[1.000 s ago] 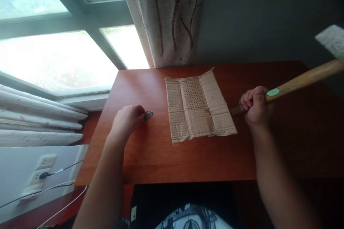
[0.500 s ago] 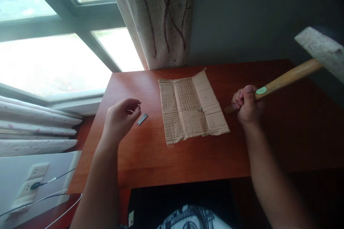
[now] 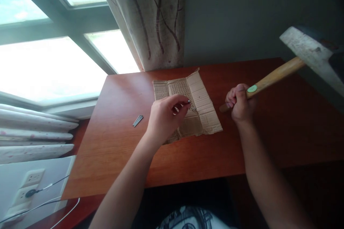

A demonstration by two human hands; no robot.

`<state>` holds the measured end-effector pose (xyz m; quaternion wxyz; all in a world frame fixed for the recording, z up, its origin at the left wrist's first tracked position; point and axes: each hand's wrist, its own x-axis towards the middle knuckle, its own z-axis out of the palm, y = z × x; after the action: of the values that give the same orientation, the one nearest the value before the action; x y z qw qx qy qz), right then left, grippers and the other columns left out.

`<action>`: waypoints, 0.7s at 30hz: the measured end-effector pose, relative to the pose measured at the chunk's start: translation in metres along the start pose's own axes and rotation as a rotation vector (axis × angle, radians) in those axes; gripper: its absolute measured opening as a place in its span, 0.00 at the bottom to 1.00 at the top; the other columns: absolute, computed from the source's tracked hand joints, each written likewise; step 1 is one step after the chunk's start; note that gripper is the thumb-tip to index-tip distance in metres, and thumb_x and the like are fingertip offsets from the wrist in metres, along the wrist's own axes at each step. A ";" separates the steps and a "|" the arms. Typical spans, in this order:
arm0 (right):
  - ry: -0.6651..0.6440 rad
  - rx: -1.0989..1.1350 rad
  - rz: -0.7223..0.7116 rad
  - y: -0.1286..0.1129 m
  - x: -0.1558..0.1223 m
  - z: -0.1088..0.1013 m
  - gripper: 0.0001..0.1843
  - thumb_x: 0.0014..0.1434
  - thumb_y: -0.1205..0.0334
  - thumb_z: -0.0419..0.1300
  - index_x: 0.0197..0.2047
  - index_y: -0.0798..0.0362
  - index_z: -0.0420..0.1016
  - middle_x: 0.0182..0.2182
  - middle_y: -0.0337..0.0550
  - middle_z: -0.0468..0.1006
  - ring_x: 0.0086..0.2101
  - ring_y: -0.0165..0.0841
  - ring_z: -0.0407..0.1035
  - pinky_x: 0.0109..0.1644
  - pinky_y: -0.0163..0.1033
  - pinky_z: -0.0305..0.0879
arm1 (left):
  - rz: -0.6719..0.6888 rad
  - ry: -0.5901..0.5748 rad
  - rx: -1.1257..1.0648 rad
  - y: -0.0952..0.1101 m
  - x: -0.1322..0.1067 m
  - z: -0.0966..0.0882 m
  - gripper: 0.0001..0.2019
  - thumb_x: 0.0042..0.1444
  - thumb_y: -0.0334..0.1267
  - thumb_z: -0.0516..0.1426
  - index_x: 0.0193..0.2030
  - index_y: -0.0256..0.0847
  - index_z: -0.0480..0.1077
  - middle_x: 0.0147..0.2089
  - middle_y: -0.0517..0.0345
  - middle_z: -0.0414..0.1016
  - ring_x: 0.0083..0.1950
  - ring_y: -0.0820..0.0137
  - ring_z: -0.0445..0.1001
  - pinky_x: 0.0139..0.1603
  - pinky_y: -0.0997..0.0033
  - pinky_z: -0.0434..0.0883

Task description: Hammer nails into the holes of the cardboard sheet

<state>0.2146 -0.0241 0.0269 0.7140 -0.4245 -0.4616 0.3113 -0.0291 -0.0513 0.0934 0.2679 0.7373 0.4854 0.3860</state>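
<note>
Head view: over the dotted part of the cardboard (image 3: 205,103), the nearer left hand (image 3: 165,116) has its fingers pinched narrow on what looks like a nail (image 3: 189,101), long axis hidden, while right of the cardboard the right hand (image 3: 242,106) grips the hammer (image 3: 292,67), slanting up and away from it.

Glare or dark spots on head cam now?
Head view, left: lower window panes blown out white; head view, right: table sinks into shadow, hammer darkens toward the frame edge; head view, mid-left: nails too small for fine detail.
</note>
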 end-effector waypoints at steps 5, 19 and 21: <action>0.006 -0.003 0.010 0.000 0.000 0.000 0.28 0.60 0.41 0.62 0.21 0.49 0.56 0.13 0.28 0.54 0.13 0.23 0.50 0.15 0.31 0.46 | -0.004 -0.042 0.095 -0.006 0.003 0.007 0.04 0.58 0.34 0.60 0.37 0.42 0.77 0.31 0.60 0.80 0.29 0.74 0.75 0.31 0.76 0.71; -0.007 -0.022 0.001 -0.003 0.000 0.002 0.30 0.60 0.41 0.62 0.19 0.50 0.55 0.13 0.29 0.54 0.13 0.23 0.51 0.15 0.32 0.46 | -0.026 -0.045 0.097 -0.006 0.002 0.006 0.03 0.58 0.34 0.61 0.37 0.42 0.77 0.31 0.61 0.80 0.29 0.74 0.75 0.32 0.75 0.70; 0.000 -0.025 0.003 -0.002 0.000 0.002 0.30 0.60 0.40 0.62 0.20 0.50 0.56 0.12 0.29 0.54 0.13 0.23 0.51 0.15 0.32 0.46 | -0.023 -0.049 0.101 -0.007 0.002 0.006 0.03 0.58 0.35 0.61 0.37 0.42 0.77 0.31 0.61 0.80 0.29 0.74 0.75 0.32 0.75 0.70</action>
<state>0.2127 -0.0246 0.0293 0.7080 -0.4342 -0.4650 0.3066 -0.0269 -0.0463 0.0851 0.2466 0.7534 0.5062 0.3397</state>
